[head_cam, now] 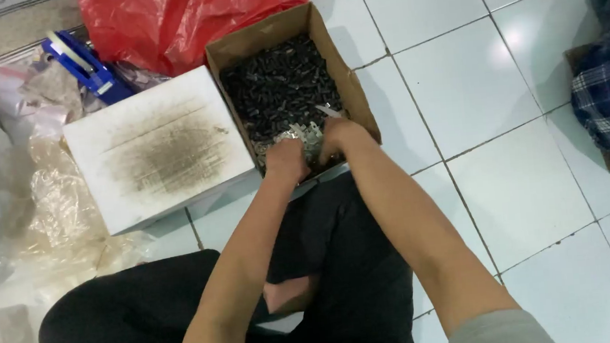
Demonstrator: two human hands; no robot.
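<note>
White tiled floor (pixel 488 82), person sitting. At centre-left, a white box (pixel 160 151) w/ dark dust. Centre top: cardboard box (pixel 345 80) of small black parts (pixel 279 85). Left hand (pixel 285 158) clenched on silver metal pieces (pixel 302 136); right hand (pixel 339 135) pinching some. Risk: sharp edges may cut the fingers, or pieces slip out onto the tiles.

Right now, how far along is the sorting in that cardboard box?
Done: a few silvery metal pieces are gathered at the near end of the cardboard box. In hand: left hand and right hand are both working that cluster. Left: the small black parts filling most of the box.
</note>
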